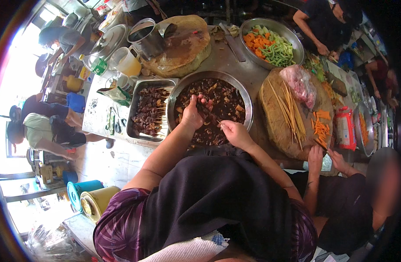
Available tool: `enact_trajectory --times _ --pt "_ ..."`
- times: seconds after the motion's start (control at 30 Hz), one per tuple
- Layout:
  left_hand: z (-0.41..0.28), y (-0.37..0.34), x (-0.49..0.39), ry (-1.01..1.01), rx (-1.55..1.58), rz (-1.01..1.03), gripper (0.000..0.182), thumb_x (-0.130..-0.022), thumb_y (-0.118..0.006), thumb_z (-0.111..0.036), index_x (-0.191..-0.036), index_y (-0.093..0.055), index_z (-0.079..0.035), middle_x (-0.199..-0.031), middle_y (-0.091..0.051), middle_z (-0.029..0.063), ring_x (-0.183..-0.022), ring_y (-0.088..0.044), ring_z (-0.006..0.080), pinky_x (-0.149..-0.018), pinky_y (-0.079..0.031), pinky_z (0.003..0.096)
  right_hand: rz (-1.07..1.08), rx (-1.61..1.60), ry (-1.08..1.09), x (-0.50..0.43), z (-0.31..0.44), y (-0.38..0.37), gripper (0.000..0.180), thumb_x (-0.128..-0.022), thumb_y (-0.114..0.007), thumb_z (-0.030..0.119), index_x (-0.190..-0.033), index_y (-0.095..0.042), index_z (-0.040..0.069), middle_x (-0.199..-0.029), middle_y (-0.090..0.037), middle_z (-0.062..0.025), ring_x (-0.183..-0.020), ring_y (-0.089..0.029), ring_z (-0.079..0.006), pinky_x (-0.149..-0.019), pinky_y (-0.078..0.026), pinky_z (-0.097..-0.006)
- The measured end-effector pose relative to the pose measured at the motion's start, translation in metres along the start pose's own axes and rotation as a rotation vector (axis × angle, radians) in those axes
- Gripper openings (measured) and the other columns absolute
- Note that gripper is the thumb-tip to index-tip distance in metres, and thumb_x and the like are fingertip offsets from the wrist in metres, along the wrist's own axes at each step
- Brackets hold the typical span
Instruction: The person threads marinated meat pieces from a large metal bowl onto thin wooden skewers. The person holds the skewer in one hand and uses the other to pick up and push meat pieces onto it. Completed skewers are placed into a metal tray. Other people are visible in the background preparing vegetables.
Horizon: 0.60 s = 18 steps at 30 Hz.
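Note:
Right before me stands a round metal basin [248,98] of meat pieces in dark marinade [220,88]. My left hand [194,113] is over the basin, its fingers around dark meat [205,114]. From the right, my right hand [234,132] pinches a thin bamboo skewer [219,122] whose far end runs into that meat. Left of the basin, touching or nearly so, a rectangular steel tray [131,126] holds rows of skewered meat [146,114]. Bare skewers [288,114] lie in a loose bundle on a round wooden chopping block [266,98] to the right.
A bagged pink meat [300,83] and cut carrot [321,129] share that block, where a co-worker's hands [315,159] hold a knife. Behind are a bowl of vegetables [300,49], a cleaver [232,42] and another block [187,46]. Scissors [120,123], a jug [125,62] and a bottle [94,64] stand left.

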<state>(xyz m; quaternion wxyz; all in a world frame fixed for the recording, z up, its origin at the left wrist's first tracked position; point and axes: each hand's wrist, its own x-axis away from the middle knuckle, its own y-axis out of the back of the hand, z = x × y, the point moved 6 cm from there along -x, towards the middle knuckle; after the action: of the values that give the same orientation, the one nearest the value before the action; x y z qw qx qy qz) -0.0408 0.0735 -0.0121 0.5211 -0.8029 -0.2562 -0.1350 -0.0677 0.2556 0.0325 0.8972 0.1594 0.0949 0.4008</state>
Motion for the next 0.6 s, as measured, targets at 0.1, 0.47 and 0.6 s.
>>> enact_trajectory --times 0.1,0.47,0.6 --pt "-0.002 -0.002 0.000 -0.013 0.011 -0.034 0.031 -0.104 -0.042 -0.040 -0.105 -0.055 -0.012 -0.093 -0.061 0.0034 -0.099 -0.062 0.0280 -0.089 -0.051 0.0415 -0.006 0.003 0.016 -0.001 0.001 0.001 0.024 -0.096 -0.055 0.019 -0.105 -0.065 -0.001 -0.091 -0.067 -0.0223 -0.087 -0.066 -0.0399 -0.070 -0.052 -0.0421" --pt "-0.029 0.004 -0.020 -0.166 0.176 -0.092 0.030 -0.102 -0.047 -0.037 -0.095 -0.052 -0.009 -0.087 -0.057 0.0046 -0.092 -0.062 0.0232 -0.076 -0.058 0.0336 0.007 -0.026 0.042 -0.002 0.011 -0.001 0.024 -0.098 -0.053 0.018 -0.106 -0.064 -0.002 -0.095 -0.069 -0.0204 -0.090 -0.067 -0.0371 -0.075 -0.053 -0.0394" --pt "-0.020 -0.002 -0.013 -0.184 0.073 -0.214 0.032 -0.103 -0.045 -0.039 -0.095 -0.051 -0.008 -0.082 -0.057 0.0048 -0.086 -0.063 0.0235 -0.074 -0.058 0.0343 0.012 -0.051 0.035 -0.002 0.009 -0.004 0.024 -0.097 -0.053 0.017 -0.105 -0.064 -0.003 -0.094 -0.069 -0.0209 -0.090 -0.067 -0.0373 -0.074 -0.052 -0.0398"
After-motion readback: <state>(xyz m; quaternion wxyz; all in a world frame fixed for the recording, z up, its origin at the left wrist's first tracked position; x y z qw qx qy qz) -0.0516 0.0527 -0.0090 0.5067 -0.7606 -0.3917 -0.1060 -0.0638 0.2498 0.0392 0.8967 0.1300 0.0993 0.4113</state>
